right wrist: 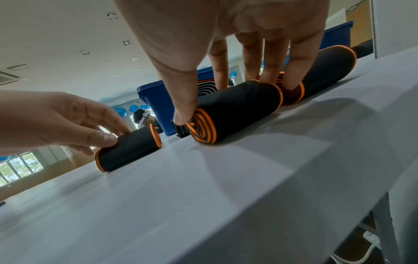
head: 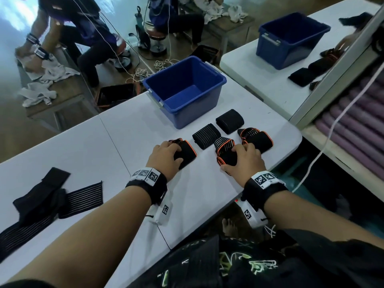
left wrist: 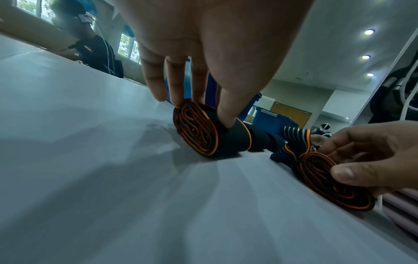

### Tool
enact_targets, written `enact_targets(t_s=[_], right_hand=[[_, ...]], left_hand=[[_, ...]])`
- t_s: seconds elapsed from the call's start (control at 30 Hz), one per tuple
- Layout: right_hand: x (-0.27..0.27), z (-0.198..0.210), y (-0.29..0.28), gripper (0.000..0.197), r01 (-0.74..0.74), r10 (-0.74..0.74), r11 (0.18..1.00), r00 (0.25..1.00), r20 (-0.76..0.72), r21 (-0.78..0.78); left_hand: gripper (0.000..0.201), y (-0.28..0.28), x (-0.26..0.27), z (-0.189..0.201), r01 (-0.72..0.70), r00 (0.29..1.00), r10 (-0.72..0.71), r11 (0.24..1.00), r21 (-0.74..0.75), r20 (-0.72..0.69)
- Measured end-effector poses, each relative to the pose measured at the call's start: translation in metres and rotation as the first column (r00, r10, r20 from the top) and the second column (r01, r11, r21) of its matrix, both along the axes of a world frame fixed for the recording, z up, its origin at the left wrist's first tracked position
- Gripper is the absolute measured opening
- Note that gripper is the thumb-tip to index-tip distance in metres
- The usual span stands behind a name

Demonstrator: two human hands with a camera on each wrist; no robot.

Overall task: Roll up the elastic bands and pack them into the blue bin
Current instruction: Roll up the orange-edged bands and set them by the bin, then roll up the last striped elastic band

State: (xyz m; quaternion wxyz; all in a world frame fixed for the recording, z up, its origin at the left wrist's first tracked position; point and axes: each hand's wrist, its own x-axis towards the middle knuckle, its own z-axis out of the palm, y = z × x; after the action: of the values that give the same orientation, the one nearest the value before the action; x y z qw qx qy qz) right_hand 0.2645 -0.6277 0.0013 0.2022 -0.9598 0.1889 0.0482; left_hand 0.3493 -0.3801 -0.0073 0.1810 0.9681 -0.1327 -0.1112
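pinching one soft, springy orange-edged roll [left wrist: 204,132] under my left hand [head: 166,157] and another roll [right wrist: 235,107] under my right hand [head: 245,161], i'd squeeze mid-body so neither uncoils.

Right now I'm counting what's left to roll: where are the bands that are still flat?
In the head view, the unrolled bands lie at the table's near left, left of the left hand.
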Motion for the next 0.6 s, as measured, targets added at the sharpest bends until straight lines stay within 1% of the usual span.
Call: enact_targets(t_s=[0.07, 0.13, 0.23, 0.3, 0.37, 0.43, 0.5, 0.6], right_hand=[[0.0, 0.003, -0.003, 0.07, 0.006, -0.007, 0.998, 1.0, 0.002, 0.056], [-0.001, 0.009, -0.005, 0.069, 0.022, -0.025, 0.993, 0.999, 0.028, 0.117], [0.005, 0.024, -0.003, 0.062, 0.004, -0.019, 0.99, 0.994, 0.105, 0.142], [0.017, 0.036, 0.006, 0.053, -0.06, 0.042, 0.991, 0.988, 0.151, 0.119], [0.032, 0.048, 0.024, 0.044, -0.141, 0.114, 0.983, 0.973, 0.2, 0.122], [0.045, 0.057, 0.047, 0.037, -0.211, 0.175, 0.966, 0.959, 0.221, 0.151], [0.052, 0.061, 0.075, 0.031, -0.285, 0.247, 0.938, 0.949, 0.197, 0.197], [0.052, 0.058, 0.117, 0.025, -0.406, 0.378, 0.883, 0.912, 0.157, 0.235]], left_hand=[[0.038, 0.003, 0.0, 0.001, -0.012, 1.0, 0.011, 0.999, -0.03, -0.013], [0.038, 0.007, -0.001, 0.002, -0.063, 0.998, 0.061, 0.992, -0.113, -0.023], [0.029, 0.022, -0.005, 0.006, -0.203, 0.979, 0.202, 0.941, -0.271, -0.032], [0.022, 0.042, -0.008, 0.007, -0.3, 0.952, 0.305, 0.9, -0.316, -0.033], [0.017, 0.069, -0.013, 0.008, -0.39, 0.916, 0.399, 0.863, -0.32, -0.039], [0.015, 0.101, -0.02, 0.007, -0.461, 0.88, 0.474, 0.841, -0.284, -0.027], [0.015, 0.135, -0.031, 0.007, -0.53, 0.837, 0.546, 0.813, -0.242, 0.002], [0.017, 0.187, -0.053, 0.005, -0.654, 0.739, 0.673, 0.722, -0.224, 0.011]])
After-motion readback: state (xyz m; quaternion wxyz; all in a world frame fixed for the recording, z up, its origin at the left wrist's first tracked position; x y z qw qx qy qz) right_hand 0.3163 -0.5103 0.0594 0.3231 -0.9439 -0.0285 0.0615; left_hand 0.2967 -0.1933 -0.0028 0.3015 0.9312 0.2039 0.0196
